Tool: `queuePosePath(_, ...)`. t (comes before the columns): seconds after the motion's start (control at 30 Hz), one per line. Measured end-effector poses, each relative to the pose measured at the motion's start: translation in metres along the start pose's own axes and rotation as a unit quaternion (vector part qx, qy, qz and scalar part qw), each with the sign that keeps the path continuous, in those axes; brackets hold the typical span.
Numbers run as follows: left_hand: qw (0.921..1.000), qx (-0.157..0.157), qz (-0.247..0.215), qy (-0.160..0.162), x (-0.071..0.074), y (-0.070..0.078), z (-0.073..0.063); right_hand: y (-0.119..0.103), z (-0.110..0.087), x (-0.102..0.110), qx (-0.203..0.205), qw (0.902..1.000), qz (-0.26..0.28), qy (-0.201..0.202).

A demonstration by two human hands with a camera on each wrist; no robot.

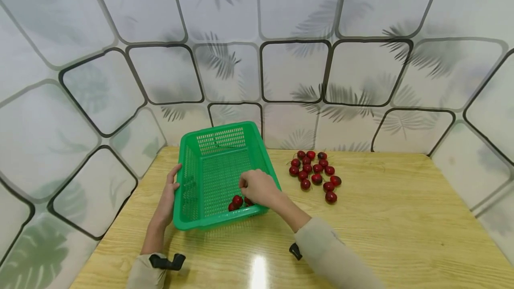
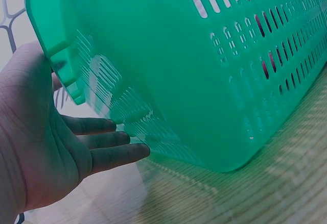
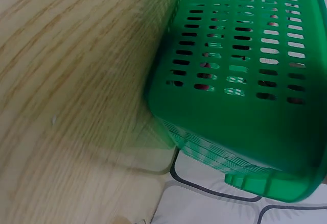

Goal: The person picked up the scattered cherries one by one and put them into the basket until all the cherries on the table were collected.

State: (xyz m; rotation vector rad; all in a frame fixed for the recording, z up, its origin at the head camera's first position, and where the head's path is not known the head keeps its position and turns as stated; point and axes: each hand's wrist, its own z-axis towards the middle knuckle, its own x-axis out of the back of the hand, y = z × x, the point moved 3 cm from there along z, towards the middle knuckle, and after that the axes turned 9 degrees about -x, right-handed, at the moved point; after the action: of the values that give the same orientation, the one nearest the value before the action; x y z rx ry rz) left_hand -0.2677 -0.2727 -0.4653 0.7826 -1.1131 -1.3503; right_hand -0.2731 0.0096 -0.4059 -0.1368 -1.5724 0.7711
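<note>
A green plastic basket [image 1: 222, 223] with slotted walls stands tilted on the table. My left hand [image 1: 164, 202] rests along its left outer side. In the left wrist view, the fingers [image 2: 120, 155] of that hand lie nearly straight against the wall, with the thumb largely hidden by the rim. Over the basket's front right part, my right hand [image 1: 261, 187] is bent downward with fingers curled. Whether anything is between its fingertips is hidden. Below it, a few red cherries [image 1: 237, 200] lie in the basket's near corner.
Right of the basket, several dark red cherries [image 1: 307, 168] with thin stems are loosely grouped on the wooden table [image 1: 385, 217]. A patterned white backdrop [image 1: 295, 72] rises behind the table and along both sides.
</note>
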Motion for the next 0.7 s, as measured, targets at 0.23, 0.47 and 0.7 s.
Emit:
queuePosePath(0.23,1.0,0.002,-0.001,0.001,0.0,-0.0004,-0.0005,0.0017,0.0047,-0.0064,0.002,0.9993,-0.024,-0.03)
queuePosePath(0.47,1.0,-0.003,-0.006,0.0,-0.0002,0.0001,-0.0005,0.0022,0.0055,-0.0078,-0.01,0.9978,-0.033,-0.057)
queuePosePath(0.7,1.0,-0.005,-0.004,-0.001,0.0002,0.0003,-0.0002,0.0017,0.0054,-0.0089,-0.013,0.9963,-0.042,-0.074)
